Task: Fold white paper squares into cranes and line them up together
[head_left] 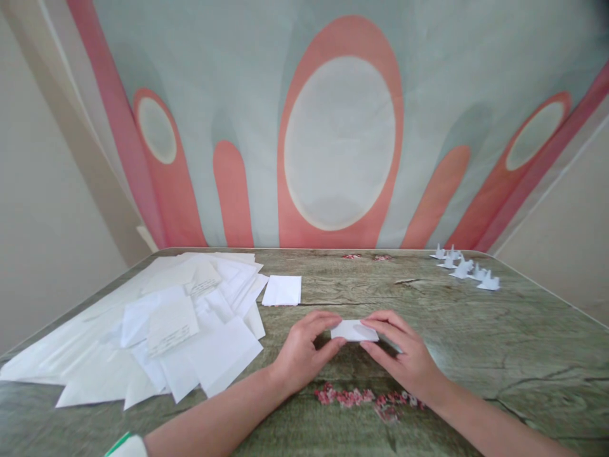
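A small folded piece of white paper (353, 331) is held between both hands just over the middle of the table. My left hand (307, 346) pinches its left end between thumb and fingers. At the right end, my right hand (404, 350) grips it the same way, fingers along the far edge and thumb at the near edge. Beyond my left hand lies a stack of square white paper (281, 290). How many layers the folded piece has, I cannot tell.
Loose white sheets (204, 330), some with printed lines, spread in a heap over the left of the table. Several folded white paper figures (464, 268) stand at the far right. The wood-patterned tabletop (514, 343) bears pink flower prints. A patterned backdrop (257, 82) hangs behind.
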The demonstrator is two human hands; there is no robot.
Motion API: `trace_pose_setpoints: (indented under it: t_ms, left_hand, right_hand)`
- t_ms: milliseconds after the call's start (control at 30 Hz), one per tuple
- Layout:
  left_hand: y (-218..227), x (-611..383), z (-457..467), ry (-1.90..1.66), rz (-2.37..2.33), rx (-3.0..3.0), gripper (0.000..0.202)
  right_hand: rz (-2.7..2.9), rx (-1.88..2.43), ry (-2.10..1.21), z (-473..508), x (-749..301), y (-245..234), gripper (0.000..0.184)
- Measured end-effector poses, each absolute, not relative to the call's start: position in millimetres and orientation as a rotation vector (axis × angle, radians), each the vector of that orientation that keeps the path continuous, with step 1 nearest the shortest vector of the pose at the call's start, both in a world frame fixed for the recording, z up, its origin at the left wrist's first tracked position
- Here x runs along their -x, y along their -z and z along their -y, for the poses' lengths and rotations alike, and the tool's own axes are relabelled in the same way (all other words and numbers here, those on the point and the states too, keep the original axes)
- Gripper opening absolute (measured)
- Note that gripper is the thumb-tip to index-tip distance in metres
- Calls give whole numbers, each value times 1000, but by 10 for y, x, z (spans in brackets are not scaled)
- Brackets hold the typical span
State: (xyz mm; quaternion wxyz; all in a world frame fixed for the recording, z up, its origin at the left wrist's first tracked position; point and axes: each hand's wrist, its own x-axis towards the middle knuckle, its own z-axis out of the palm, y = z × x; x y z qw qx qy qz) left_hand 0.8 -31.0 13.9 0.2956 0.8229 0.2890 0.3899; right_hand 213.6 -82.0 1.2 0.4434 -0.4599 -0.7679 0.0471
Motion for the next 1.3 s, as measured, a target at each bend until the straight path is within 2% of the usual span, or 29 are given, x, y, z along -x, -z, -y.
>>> trace_pose_setpoints:
  t_ms: [500,633,767,933,1100,1300]
  left_hand:
    - [-117,-19,296,-920,-868,-2120,16]
    - [-98,-10,309,-879,-979,-2125,18]
    - [-76,0,327,-852,-1092,-2096,23]
    - [-31,-34,351,-819,-1039,-1962,23]
    - [-30,-74,399,-764,-1027,-1922,21]
    - [-89,-70,474,-741,-1041,-2092,11]
  right_hand:
    - [2017,1173,-92,834,-2138,85,26]
    - [1997,1221,-59,833,-2152,112,33]
    - [1913,1262,81,816,-2198,140,42]
    - [2061,1109,359,863,-2174,99,32]
    - [2288,1040,353,955,-2054,72,30]
    - [2212,1045,435,943,-2065,140,36]
